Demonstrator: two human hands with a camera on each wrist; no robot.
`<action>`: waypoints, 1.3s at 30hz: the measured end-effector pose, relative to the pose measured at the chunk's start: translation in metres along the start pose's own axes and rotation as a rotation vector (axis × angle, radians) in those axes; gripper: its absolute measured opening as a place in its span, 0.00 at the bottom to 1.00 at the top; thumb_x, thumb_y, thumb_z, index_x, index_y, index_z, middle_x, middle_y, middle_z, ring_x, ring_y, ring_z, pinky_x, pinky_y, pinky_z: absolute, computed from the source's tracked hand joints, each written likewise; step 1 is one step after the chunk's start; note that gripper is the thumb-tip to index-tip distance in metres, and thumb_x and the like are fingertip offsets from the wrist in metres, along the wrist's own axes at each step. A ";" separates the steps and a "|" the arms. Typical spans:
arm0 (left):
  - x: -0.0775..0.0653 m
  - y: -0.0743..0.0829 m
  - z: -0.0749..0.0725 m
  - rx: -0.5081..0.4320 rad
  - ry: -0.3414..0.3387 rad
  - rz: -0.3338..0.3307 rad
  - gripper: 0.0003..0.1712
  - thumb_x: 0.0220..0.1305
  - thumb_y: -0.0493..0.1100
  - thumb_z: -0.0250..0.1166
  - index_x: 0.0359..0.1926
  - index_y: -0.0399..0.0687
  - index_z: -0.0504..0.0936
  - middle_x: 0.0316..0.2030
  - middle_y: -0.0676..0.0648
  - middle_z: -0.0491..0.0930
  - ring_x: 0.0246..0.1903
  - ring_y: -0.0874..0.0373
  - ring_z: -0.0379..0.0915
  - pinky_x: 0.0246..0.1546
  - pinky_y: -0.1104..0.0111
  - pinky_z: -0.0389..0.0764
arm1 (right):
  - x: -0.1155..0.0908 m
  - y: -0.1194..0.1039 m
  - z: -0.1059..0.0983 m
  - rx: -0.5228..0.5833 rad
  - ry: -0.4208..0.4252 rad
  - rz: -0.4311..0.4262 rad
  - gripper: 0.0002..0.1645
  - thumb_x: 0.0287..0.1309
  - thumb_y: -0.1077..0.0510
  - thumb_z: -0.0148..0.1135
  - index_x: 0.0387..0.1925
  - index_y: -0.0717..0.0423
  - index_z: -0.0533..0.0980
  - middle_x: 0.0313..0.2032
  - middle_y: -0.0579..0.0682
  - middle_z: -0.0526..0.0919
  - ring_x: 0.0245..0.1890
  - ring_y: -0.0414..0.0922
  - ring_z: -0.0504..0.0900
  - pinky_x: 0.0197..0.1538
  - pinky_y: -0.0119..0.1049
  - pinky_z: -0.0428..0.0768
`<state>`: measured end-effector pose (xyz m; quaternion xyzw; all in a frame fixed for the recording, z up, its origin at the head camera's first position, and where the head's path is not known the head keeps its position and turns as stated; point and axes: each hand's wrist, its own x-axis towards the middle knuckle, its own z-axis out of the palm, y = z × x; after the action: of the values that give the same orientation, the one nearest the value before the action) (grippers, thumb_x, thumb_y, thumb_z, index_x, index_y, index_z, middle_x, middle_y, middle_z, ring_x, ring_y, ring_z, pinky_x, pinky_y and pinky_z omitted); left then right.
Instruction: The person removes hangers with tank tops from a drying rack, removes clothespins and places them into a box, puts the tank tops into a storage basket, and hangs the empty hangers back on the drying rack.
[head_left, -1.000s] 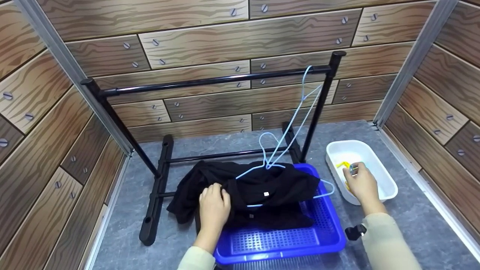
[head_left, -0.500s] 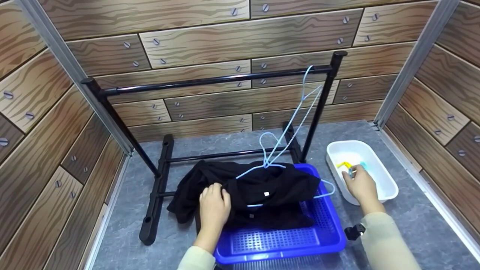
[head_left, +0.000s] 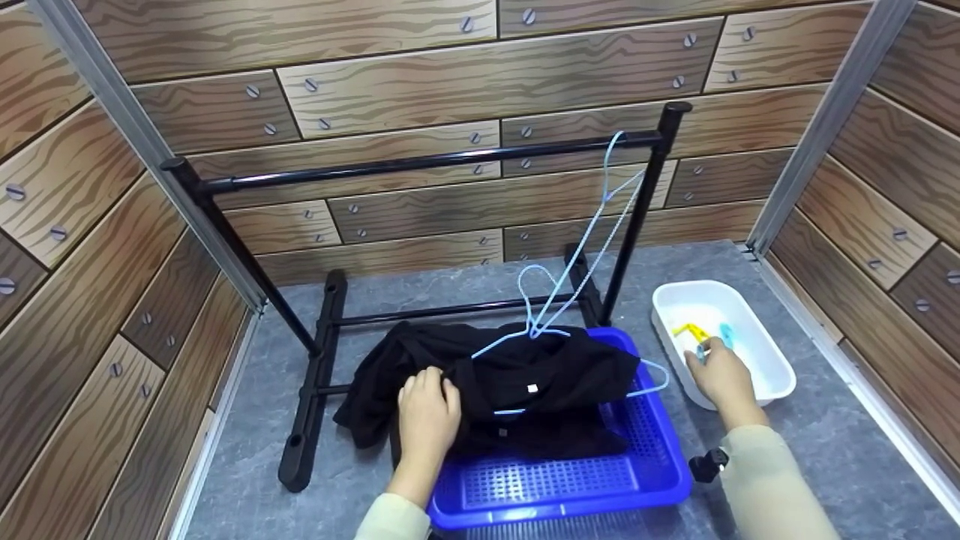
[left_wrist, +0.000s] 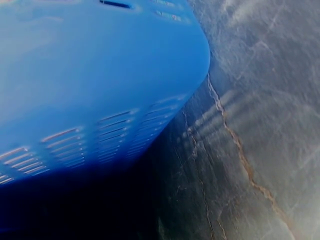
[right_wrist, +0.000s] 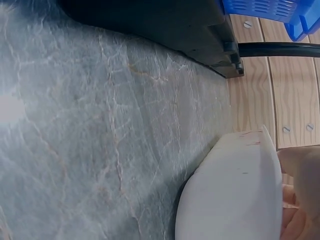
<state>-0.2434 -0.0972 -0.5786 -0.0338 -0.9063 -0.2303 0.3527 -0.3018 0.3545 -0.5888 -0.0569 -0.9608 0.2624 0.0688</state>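
Observation:
In the head view my left hand (head_left: 429, 412) grips the cloth of a black shirt (head_left: 559, 375), fingers curled over it. Light blue wire hangers (head_left: 534, 330) lie on and through the shirt, which is spread across a blue basket (head_left: 577, 510). At the right, my right hand (head_left: 724, 379) reaches into a white tub (head_left: 780, 386) and pinches a small blue clip (head_left: 700, 351) between thumb and fingers. Yellow clips (head_left: 696, 331) and a light blue clip (head_left: 726, 334) lie in the tub. The right wrist view shows curled fingers (right_wrist: 292, 220) behind the tub wall; what they hold is hidden.
A black rack (head_left: 435, 160) stands behind the basket, one light blue hanger (head_left: 607, 196) hooked at its bar's right end. Wood-patterned walls (head_left: 390, 97) enclose the grey floor (head_left: 232, 450). In the left wrist view the basket's side (left_wrist: 100, 75) fills the upper left.
My right hand has moved slightly down and toward me in the tub with the blue clip, uncovering more of the light blue clip. My left hand has stayed on the shirt.

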 end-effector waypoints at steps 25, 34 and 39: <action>0.001 0.000 -0.001 -0.003 -0.030 -0.024 0.07 0.58 0.42 0.54 0.28 0.44 0.73 0.24 0.47 0.74 0.27 0.47 0.68 0.33 0.58 0.68 | 0.004 0.004 0.003 -0.028 -0.110 0.097 0.32 0.63 0.43 0.46 0.52 0.69 0.63 0.45 0.72 0.75 0.43 0.68 0.74 0.43 0.58 0.70; 0.001 0.001 -0.001 -0.004 -0.013 -0.013 0.06 0.57 0.42 0.55 0.28 0.44 0.73 0.24 0.47 0.74 0.27 0.47 0.68 0.33 0.58 0.67 | 0.004 0.003 0.000 -0.032 -0.156 0.147 0.34 0.63 0.40 0.44 0.54 0.67 0.63 0.48 0.71 0.73 0.44 0.68 0.73 0.41 0.58 0.70; 0.001 0.000 -0.001 -0.004 -0.021 -0.014 0.06 0.57 0.42 0.54 0.28 0.44 0.73 0.24 0.47 0.73 0.27 0.47 0.68 0.33 0.59 0.67 | 0.004 0.004 0.000 -0.045 -0.190 0.177 0.36 0.63 0.38 0.43 0.55 0.66 0.63 0.50 0.71 0.72 0.46 0.68 0.72 0.42 0.58 0.70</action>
<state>-0.2429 -0.0976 -0.5770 -0.0306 -0.9097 -0.2342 0.3416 -0.3058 0.3583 -0.5902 -0.1179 -0.9599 0.2499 -0.0471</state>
